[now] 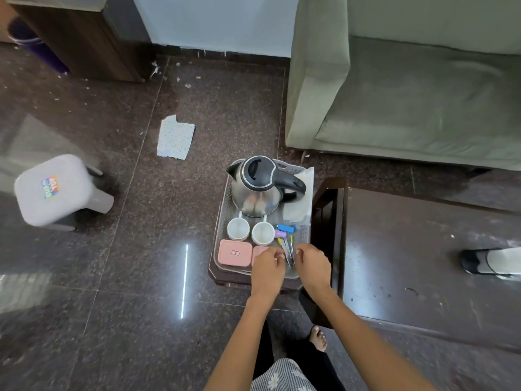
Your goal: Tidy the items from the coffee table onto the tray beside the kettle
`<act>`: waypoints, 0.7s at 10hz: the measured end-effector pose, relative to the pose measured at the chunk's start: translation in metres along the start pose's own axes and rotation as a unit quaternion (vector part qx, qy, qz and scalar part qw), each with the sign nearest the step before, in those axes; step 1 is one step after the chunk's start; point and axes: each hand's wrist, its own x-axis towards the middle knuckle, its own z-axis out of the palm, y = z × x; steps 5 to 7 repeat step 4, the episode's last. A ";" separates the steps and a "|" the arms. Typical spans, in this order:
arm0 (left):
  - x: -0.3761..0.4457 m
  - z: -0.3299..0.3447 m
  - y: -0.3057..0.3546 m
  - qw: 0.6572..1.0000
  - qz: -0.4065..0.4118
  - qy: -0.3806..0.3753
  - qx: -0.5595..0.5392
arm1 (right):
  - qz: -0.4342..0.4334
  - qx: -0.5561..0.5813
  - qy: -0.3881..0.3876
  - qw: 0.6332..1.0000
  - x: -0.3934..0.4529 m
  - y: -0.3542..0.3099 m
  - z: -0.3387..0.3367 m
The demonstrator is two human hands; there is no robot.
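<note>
Tidying is nearing its end: both hands are working at the near right corner of the grey perforated plastic tray, the left hand and right hand pinching slim metal-and-yellow utensils between closed fingertips. Two white cups, pink lidded boxes and a steel kettle are already sitting there. Little is remaining on the dark wooden coffee table, apparently.
</note>
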 end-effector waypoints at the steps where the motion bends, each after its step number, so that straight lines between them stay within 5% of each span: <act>1: -0.006 0.012 0.011 0.997 0.040 0.000 0.071 | -0.001 0.036 0.039 0.999 -0.009 0.015 -0.010; 4: -0.043 0.084 0.063 0.955 0.193 -0.024 0.224 | 0.043 0.035 0.114 0.992 -0.040 0.093 -0.062; 7: -0.043 0.084 0.063 0.955 0.193 -0.024 0.224 | 0.043 0.035 0.114 0.992 -0.040 0.093 -0.062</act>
